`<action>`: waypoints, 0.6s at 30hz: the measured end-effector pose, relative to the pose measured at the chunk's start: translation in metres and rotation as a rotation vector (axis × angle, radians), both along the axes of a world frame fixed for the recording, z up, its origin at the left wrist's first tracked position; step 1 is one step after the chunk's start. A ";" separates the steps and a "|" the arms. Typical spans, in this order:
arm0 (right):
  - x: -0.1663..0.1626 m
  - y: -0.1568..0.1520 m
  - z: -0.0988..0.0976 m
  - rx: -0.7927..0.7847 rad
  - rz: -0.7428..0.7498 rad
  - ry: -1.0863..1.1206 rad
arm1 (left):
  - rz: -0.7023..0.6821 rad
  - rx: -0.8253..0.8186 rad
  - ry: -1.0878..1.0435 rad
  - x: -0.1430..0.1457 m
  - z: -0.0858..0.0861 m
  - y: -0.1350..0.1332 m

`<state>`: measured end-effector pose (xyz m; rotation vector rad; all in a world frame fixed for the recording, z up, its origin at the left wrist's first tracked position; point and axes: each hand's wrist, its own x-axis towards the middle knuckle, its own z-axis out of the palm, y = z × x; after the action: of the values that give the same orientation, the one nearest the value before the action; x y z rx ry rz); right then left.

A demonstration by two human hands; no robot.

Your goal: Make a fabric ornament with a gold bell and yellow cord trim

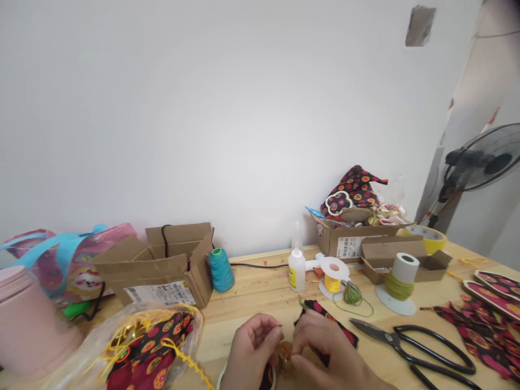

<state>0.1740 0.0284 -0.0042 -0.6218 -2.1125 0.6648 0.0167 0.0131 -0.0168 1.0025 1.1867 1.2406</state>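
My left hand (251, 346) and my right hand (327, 352) meet at the bottom middle of the wooden table (252, 295). Both pinch a small golden-orange piece (285, 355) between their fingertips; I cannot make out what it is. A scrap of black fabric with red and orange dots (325, 317) lies just behind my right hand. Black scissors (418, 346) rest to the right of it.
Behind the hands stand a glue bottle (297, 268), a yellow thread spool (333, 276), a green cord spool (400, 281) and a teal thread cone (220, 269). Cardboard boxes (162, 265) sit left and right. A plastic bag of fabric (150, 346) lies front left. A fan (483, 157) stands far right.
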 end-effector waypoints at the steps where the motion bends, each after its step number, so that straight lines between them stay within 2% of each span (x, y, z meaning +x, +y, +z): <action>1: 0.000 0.000 -0.001 -0.067 -0.024 0.039 | -0.002 -0.001 -0.017 0.000 0.000 0.000; 7: -0.003 0.004 0.000 -0.448 -0.065 0.173 | 0.015 -0.051 -0.055 -0.004 0.001 0.002; 10: -0.004 0.005 0.002 -0.514 -0.110 0.138 | 0.018 -0.057 -0.051 -0.002 0.001 0.002; 12: -0.002 0.005 0.003 -0.439 -0.176 0.057 | 0.007 -0.048 -0.029 -0.002 0.001 0.002; 15: 0.001 0.006 0.001 -0.198 -0.237 -0.058 | 0.007 -0.065 0.108 -0.006 0.002 0.004; 18: 0.003 0.007 -0.004 -0.008 -0.192 -0.096 | 0.028 -0.008 0.491 -0.016 0.012 0.007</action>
<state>0.1775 0.0353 -0.0083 -0.8634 -2.1059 0.5455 0.0009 0.0200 -0.0051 1.3349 1.5817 1.0375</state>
